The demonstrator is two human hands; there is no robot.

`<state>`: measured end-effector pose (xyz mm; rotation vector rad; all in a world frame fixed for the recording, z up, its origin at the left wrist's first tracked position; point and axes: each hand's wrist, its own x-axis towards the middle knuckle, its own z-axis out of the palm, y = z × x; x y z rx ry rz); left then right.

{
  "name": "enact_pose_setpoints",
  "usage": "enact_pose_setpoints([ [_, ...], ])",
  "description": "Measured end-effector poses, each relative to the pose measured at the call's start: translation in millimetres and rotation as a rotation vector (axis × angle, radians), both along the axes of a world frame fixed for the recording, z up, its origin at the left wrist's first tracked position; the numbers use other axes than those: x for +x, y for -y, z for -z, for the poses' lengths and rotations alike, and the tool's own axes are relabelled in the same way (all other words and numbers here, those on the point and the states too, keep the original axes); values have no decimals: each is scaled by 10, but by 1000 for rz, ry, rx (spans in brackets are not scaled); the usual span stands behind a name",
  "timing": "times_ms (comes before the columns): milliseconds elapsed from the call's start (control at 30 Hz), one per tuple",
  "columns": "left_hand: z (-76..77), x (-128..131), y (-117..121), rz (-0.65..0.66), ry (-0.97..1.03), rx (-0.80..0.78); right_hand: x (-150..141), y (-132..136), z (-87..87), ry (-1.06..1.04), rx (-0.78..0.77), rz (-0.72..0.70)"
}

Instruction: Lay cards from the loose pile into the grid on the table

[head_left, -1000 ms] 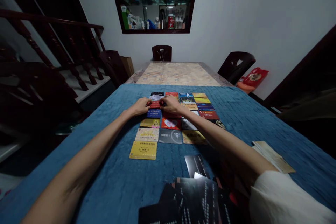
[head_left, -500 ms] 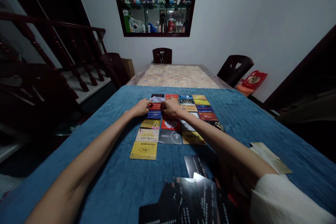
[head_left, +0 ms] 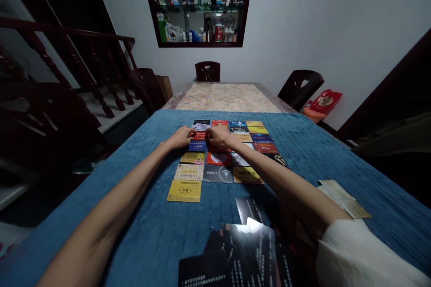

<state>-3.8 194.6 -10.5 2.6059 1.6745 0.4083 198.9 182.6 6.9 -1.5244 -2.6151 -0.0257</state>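
Both hands reach over rows of plastic cards laid out on a blue cloth. My left hand (head_left: 182, 137) pinches the left edge of a red card (head_left: 200, 135). At that card's right edge are the bent fingers of my right hand (head_left: 218, 137). A pale card (head_left: 202, 127) lies just beyond, and a blue card (head_left: 197, 146) just nearer. My right hand and forearm hide part of the middle columns. Closer to me are a red card with a white heart (head_left: 218, 158), a grey card (head_left: 218, 174) and a yellow card (head_left: 184, 191).
Black cards (head_left: 249, 244) lie in a loose pile at the near edge, with a single dark card (head_left: 248, 210) beyond them. Pale yellow cards (head_left: 343, 197) sit on the blue cloth (head_left: 141, 215) at the right. Chairs (head_left: 208, 71) stand around the table.
Both hands stay at the red card with almost no movement. The view has shifted very slightly.
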Motion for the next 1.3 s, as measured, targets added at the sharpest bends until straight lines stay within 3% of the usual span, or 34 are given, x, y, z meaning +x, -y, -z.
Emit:
enact_pose_setpoints([
  [200, -26, -1, 182, -4, 95, 95, 125, 76, -71, -25, 18, -9],
  [400, -66, 103, 494, 1, 186, 196, 358, 375, -142, -53, 46, -37],
  [567, -93, 323, 793, 64, 231, 278, 589, 704, -177, -98, 107, -51],
  [767, -86, 712, 1308, 241, 199, 321, 973, 1014, -45, -229, 229, -148],
  [1000, -106, 1094, 1908, 453, 91, 273, 1486, 1403, 114, -333, 289, -192],
  [1200, -134, 1271, 2190, 539, 109, 145, 1752, 1720, 177, -480, 264, -165],
  [1300, -215, 1224, 2255, 532, 152, -19, 1717, 1836, 212, -544, 261, -203],
])
